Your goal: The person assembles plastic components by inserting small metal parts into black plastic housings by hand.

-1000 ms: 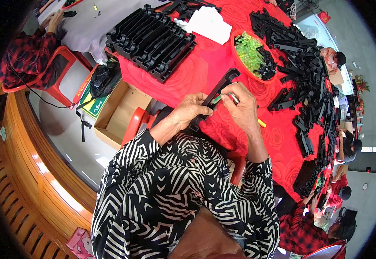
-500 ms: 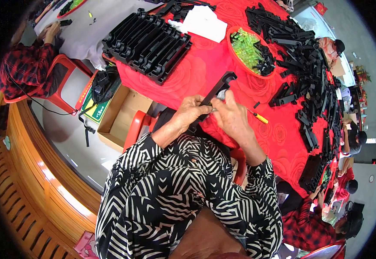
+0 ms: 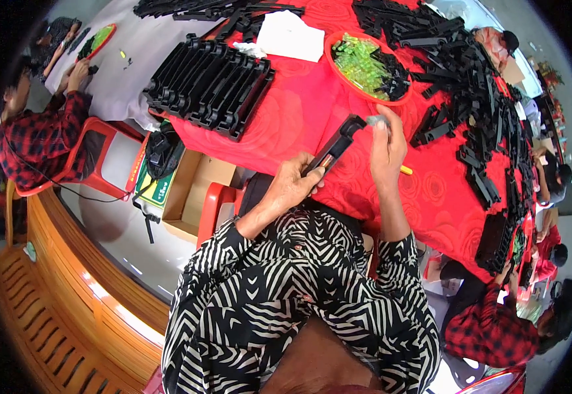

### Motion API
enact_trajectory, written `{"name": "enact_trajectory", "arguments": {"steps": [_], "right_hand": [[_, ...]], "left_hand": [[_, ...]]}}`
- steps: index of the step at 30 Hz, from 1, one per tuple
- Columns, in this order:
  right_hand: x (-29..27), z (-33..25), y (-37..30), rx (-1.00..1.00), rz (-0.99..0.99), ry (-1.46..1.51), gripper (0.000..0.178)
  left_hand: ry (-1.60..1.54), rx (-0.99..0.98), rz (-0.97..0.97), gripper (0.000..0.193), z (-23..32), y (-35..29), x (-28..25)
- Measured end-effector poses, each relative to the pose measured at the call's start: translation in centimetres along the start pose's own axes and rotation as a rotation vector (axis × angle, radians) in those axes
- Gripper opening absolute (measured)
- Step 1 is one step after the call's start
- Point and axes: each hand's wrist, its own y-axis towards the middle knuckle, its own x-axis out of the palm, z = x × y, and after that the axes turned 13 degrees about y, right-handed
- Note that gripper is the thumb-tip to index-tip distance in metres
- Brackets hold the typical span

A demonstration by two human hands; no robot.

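My left hand (image 3: 291, 186) is closed around the lower end of a long black plastic part (image 3: 336, 146), which tilts up to the right above the table's near edge. My right hand (image 3: 388, 148) is raised just right of the part's upper end, apart from it. Its thumb and fingers pinch a small grey piece (image 3: 376, 121), too small to name. Partly hidden behind that hand, a yellow handle (image 3: 406, 170) lies on the red tablecloth (image 3: 424, 197). Beyond it stands a red basket (image 3: 363, 92) with green translucent pieces (image 3: 358, 62) and small black pieces.
A stack of long black parts (image 3: 210, 85) lies at the table's left, near a white sheet (image 3: 290, 36). Loose black parts (image 3: 443, 79) cover the right side. An open cardboard box (image 3: 197, 190) and a red chair (image 3: 215, 209) stand left below the table. Other people sit nearby.
My right hand has moved from the black part up and to the right, with the small grey piece between its fingers. My left hand still grips the part. The view has shifted slightly.
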Motion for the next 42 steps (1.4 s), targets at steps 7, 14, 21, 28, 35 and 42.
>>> {"name": "enact_trajectory", "arguments": {"steps": [7, 14, 21, 28, 35, 42], "right_hand": [[0.1, 0.7, -0.2, 0.282, -0.233, 0.345, 0.030], [0.2, 0.1, -2.5, 0.285, -0.129, 0.351, 0.023], [-0.2, -0.2, -3.5, 0.141, -0.091, 0.286, 0.022], [-0.3, -0.9, -3.6, 0.023, -0.084, 0.247, 0.018], [0.1, -0.2, -4.0, 0.063, -0.111, 0.233, 0.024], [-0.5, 0.4, -3.8, 0.170, 0.020, 0.280, 0.026]], "left_hand": [[0.242, 0.009, -0.102, 0.017, -0.1, -0.4, 0.2], [0.397, -0.006, -0.048, 0.024, -0.4, -0.7, 0.3], [0.230, -0.005, -0.060, 0.017, -1.8, 0.0, 0.6], [0.304, 0.055, -0.043, 0.015, -1.5, -0.5, 0.9], [0.565, 0.142, 0.042, 0.020, -1.8, -0.7, 0.9], [0.531, 0.153, -0.122, 0.014, -1.6, -0.4, 0.9]]}}
